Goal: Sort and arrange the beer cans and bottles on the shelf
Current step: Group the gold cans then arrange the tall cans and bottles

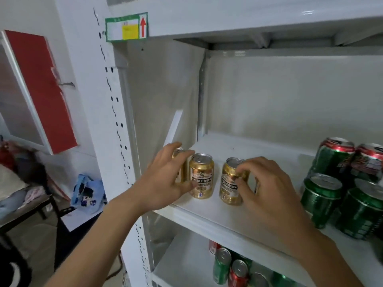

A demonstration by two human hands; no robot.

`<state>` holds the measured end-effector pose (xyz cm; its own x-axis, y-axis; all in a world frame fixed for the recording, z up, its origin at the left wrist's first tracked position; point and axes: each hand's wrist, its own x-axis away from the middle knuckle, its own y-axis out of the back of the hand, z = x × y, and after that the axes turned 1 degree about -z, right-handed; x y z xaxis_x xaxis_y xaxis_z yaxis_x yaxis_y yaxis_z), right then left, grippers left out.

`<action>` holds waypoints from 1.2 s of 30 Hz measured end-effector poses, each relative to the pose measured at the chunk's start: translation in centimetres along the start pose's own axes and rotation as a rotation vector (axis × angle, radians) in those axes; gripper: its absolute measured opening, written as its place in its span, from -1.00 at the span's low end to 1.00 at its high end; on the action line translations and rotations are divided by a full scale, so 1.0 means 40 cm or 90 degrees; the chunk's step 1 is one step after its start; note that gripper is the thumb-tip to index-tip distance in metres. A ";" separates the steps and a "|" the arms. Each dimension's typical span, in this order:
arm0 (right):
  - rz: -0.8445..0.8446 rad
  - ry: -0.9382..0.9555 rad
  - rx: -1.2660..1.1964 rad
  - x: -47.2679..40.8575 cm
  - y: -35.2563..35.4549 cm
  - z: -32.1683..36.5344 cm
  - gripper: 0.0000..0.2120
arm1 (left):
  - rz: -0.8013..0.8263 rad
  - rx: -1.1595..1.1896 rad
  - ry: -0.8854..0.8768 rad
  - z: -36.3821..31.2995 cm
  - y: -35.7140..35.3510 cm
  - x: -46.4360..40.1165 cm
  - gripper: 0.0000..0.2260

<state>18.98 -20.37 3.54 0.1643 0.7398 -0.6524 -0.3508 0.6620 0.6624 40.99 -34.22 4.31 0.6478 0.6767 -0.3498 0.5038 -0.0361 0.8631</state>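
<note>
Three gold beer cans stand upright at the left end of the white shelf (207, 212). My left hand (165, 179) wraps around the leftmost gold can (182, 172), which it mostly hides. The middle gold can (201, 176) stands free just right of that hand, against its thumb. My right hand (267, 183) grips the right gold can (231, 181) by its top rim and side. Green cans (321, 199) with silver or red tops are grouped at the shelf's right end.
The shelf above (248, 23) carries a green-bordered price tag (126, 26). On the lower shelf (186, 264) stand green and red cans (222, 266). The perforated white upright (116, 121) bounds the left side. A red cabinet door (41, 88) and a bag (87, 193) lie beyond.
</note>
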 end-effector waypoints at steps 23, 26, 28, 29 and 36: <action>0.277 -0.086 0.229 -0.198 -0.171 0.146 -0.46 | 0.149 -0.048 -0.137 0.168 0.031 -0.159 -0.42; 0.264 -0.120 0.219 -0.200 -0.188 0.155 -0.66 | 0.096 0.008 -0.110 0.181 -0.005 -0.160 -0.39; 0.256 -0.149 0.185 -0.197 -0.200 0.154 -0.62 | 0.106 0.034 -0.121 0.186 -0.010 -0.163 -0.37; 0.249 -0.157 0.171 -0.195 -0.206 0.156 -0.59 | 0.114 0.047 -0.135 0.190 -0.011 -0.167 -0.36; 0.218 -0.189 0.107 -0.197 -0.228 0.163 -0.66 | 0.096 0.170 -0.140 0.226 -0.003 -0.185 -0.48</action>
<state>26.90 -31.45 5.02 0.3295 0.9048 -0.2696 -0.2805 0.3665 0.8871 41.30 -45.89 3.52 0.8190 0.4760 -0.3205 0.5054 -0.3339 0.7956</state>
